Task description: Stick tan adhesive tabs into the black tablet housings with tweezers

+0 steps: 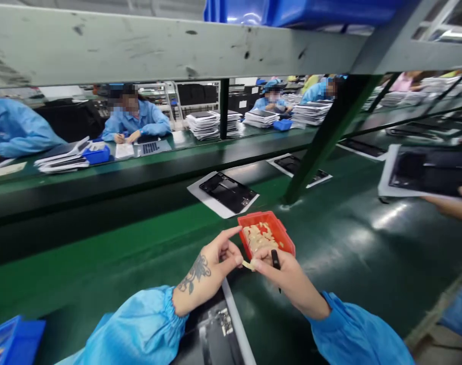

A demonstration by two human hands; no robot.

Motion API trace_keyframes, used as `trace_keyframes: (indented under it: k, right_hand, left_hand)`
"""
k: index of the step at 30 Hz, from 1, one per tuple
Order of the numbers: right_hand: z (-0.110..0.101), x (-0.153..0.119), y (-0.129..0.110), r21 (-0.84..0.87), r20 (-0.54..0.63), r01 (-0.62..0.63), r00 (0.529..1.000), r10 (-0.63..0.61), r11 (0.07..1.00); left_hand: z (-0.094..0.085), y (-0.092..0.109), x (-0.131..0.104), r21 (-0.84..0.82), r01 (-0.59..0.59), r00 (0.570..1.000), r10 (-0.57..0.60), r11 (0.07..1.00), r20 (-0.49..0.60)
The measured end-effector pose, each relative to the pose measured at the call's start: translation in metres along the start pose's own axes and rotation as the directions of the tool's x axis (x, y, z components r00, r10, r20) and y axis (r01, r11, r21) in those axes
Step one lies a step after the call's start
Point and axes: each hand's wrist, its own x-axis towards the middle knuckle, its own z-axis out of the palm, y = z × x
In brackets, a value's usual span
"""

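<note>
My left hand [214, 261] pinches one end of a small pale yellow strip [248, 265] between thumb and finger. The thumb and fingers of my right hand [287, 274] close on the strip's other end. A thin black pen-like tool [275, 259] is also tucked in my right hand. Just beyond both hands sits a red bin [286, 238] with many similar pale pieces [259, 234] in it. Partly covered by my left forearm, a flat black panel with circuit parts [216, 329] lies on a white sheet.
Ahead on the green bench [147, 238] lies another black panel [229, 191] on white backing. A slanted dark post [322, 132] rises to a grey overhead beam [158, 48]. At right, another person's hand [457, 205] supports a panel [428, 170]. A blue bin [29, 337] stands lower left.
</note>
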Motion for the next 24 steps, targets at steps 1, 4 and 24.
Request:
trace_keyframes:
  k: [1, 4, 24]
  right_hand:
    - [-0.006, 0.002, 0.000, 0.017, -0.014, 0.012, 1.000, -0.012, 1.000]
    - [-0.019, 0.007, 0.003, 0.020, -0.053, 0.070, 0.996, -0.069, 0.997]
    - [-0.040, 0.015, 0.040, -0.250, -0.267, 0.186, 0.930, -0.252, 0.950]
  left_hand:
    - [0.005, -0.004, 0.009, -0.062, -0.001, 1.000, 0.001, 0.998, -0.005]
    - [0.023, -0.012, 0.029, -0.241, 0.023, 1.000, -0.026, 0.970, -0.010]
    - [0.047, -0.039, 0.052, 0.118, 0.030, 0.997, -0.021, 0.993, -0.077]
